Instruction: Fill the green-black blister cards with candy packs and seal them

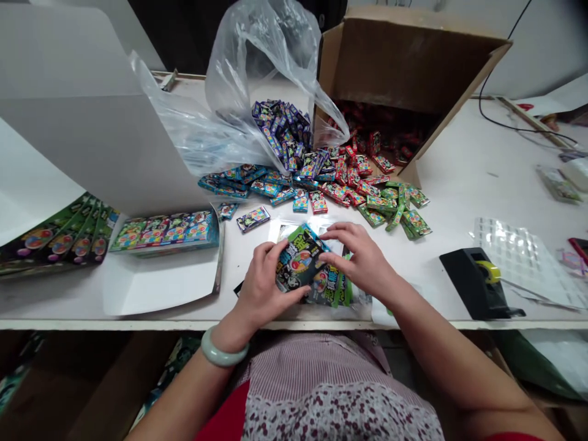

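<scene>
Printed pack is at the near edge of the table, on other small packs. Left hand grips its left side w/ closed fingers; right hand pinches the right side. Better keep it flat & squared, so the lower ones do not slide.

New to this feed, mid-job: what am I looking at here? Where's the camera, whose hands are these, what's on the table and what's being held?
There is no machine here. A person works with bare hands, and the single camera sits on their head, looking down. The left hand and right hand together grip a green printed pack above a few more packs near the table's front edge. On the white table, small packets spill from a clear plastic bag and a tipped cardboard box. A white tray of packets sits to the left and a black tape dispenser to the right.
</scene>
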The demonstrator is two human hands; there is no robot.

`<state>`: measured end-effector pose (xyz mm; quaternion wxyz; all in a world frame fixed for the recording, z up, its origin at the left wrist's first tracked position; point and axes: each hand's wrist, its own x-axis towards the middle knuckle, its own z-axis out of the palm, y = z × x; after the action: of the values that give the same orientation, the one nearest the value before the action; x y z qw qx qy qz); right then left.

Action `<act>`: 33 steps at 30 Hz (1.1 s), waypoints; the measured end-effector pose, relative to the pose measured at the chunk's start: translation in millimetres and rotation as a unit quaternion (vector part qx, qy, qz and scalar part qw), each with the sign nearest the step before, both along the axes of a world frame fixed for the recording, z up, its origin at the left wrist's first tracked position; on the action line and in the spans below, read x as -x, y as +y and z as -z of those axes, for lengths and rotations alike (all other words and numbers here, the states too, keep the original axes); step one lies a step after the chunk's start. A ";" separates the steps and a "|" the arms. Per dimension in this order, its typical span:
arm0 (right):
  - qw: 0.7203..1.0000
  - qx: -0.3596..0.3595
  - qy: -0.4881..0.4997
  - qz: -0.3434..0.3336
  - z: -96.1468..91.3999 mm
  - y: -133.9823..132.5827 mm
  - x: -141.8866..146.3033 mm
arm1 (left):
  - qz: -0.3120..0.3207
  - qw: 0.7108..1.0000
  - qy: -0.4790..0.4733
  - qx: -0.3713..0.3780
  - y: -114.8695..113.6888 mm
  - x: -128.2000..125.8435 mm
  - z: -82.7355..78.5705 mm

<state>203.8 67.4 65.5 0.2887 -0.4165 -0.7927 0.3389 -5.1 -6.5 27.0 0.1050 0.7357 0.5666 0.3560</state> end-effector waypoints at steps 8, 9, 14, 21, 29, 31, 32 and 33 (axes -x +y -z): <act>0.977 0.144 0.151 0.035 2.9 -9.8 -2.8 | 0.014 0.953 -0.279 0.117 -3.8 -15.0 -1.8; 0.969 0.147 0.188 0.062 5.1 -11.0 -2.9 | 0.019 0.937 -0.323 0.133 -5.7 -16.1 0.5; 0.947 0.167 0.243 0.127 29.4 -30.6 -1.4 | 0.047 0.903 -0.392 0.171 -21.2 -16.6 14.5; 0.984 0.092 0.149 0.031 37.7 -43.3 -11.5 | 0.053 0.929 -0.327 0.162 -25.8 -8.5 7.0; 0.958 0.172 0.224 0.051 29.5 -33.2 -7.1 | -0.013 0.904 -0.409 0.121 -8.9 -20.3 -1.2; 0.957 0.179 0.223 0.050 29.7 -33.2 -5.7 | -0.028 0.887 -0.443 0.125 -9.0 -21.1 0.6; 0.963 0.166 0.210 0.040 28.7 -33.1 -5.7 | -0.028 0.882 -0.452 0.127 -9.3 -20.6 0.8; 0.968 0.153 0.196 0.024 27.1 -32.7 -5.8 | -0.023 0.881 -0.455 0.130 -9.6 -19.6 0.3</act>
<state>209.6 34.7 38.5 0.3794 -0.4003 -0.6491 0.5240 14.5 -16.1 26.7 0.4374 0.4594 0.5144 0.5771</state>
